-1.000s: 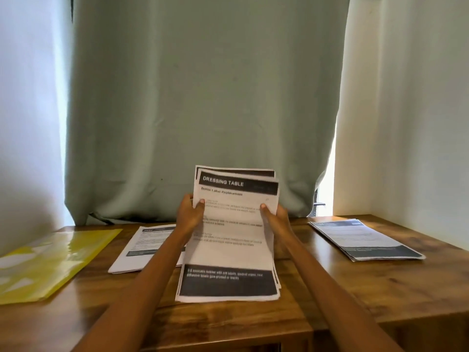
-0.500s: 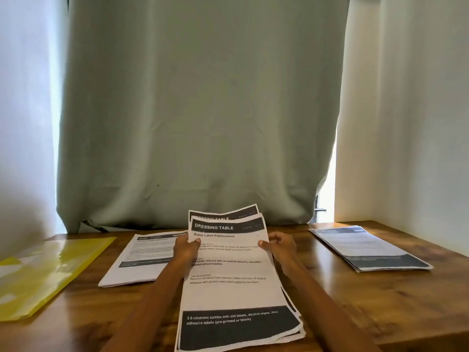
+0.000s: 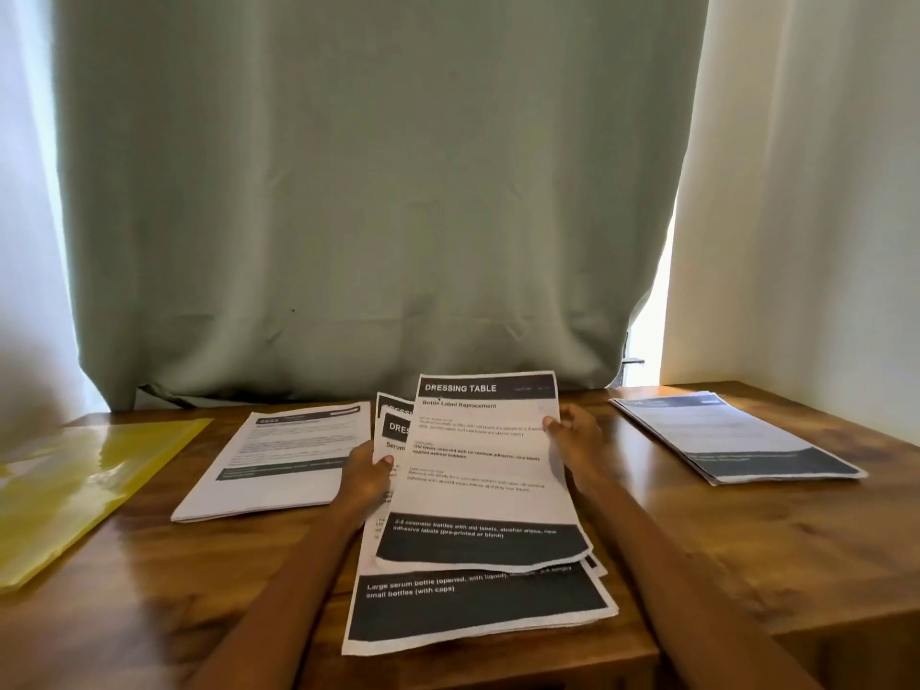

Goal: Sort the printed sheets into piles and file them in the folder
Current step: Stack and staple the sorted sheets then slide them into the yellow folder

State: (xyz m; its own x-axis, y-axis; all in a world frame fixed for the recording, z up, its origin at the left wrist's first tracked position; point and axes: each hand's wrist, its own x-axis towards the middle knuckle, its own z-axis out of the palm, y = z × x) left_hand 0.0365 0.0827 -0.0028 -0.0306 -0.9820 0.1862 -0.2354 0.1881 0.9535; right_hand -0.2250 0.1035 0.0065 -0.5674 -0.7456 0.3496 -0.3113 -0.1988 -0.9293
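Note:
A top sheet headed "DRESSING TABLE" [image 3: 478, 470] is lifted and shifted right off the middle stack [image 3: 478, 605]. My right hand [image 3: 572, 435] pinches that sheet's right edge. My left hand [image 3: 368, 475] holds the left edge of the sheets beneath, thumb on top. A sorted pile of printed sheets [image 3: 279, 460] lies to the left, and another pile [image 3: 737, 440] lies at the far right. A yellow folder [image 3: 74, 485] lies flat at the table's left end.
The wooden table [image 3: 722, 555] ends in a front edge close to me and a lower step at bottom right. A grey-green curtain [image 3: 373, 191] hangs behind the table, with white walls on both sides.
The stack has come down from upright onto the table. My right hand has slid the top sheet rightward, uncovering the sheet below.

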